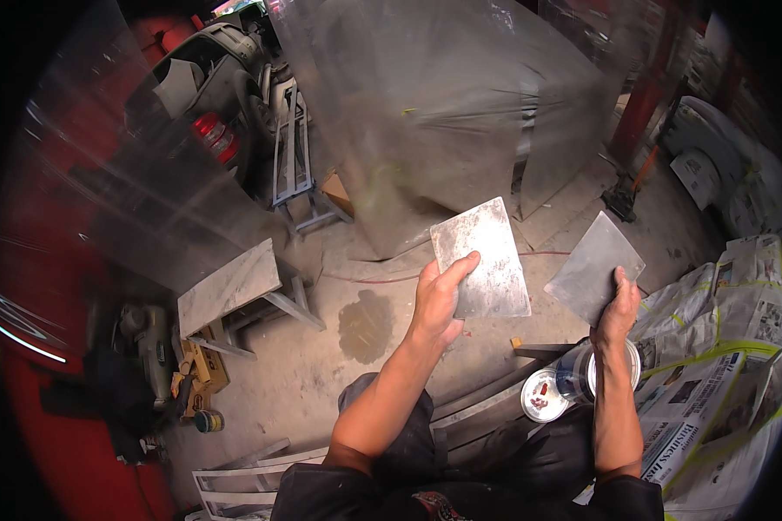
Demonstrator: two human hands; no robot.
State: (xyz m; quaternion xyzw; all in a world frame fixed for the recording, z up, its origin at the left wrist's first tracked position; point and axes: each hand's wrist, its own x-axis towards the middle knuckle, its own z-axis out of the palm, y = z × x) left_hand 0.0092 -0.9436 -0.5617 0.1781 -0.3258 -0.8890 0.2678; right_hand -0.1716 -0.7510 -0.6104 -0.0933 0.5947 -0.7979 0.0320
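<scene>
My left hand [443,291] grips a flat, rectangular, silvery plate [493,278] by its lower left edge, thumb on its face. Dark smudges and scuffs mark that plate. To the right, my right hand [615,308] is closed on the lower right edge of a second plate [589,265], plain dull grey and tilted. The two plates are apart, both held up over the floor. Below my right forearm sit a blue can [573,375] and a white round lid or tub [543,401] with reddish bits on it. Fingers behind both plates are hidden.
Newspaper-covered panels with yellow-green tape [695,347] stand close on the right. At left is a low bench [230,286]; farther back, a clear plastic sheet [460,104] hangs near a partly dismantled car [213,78]. A thin red hose [391,280] crosses the floor.
</scene>
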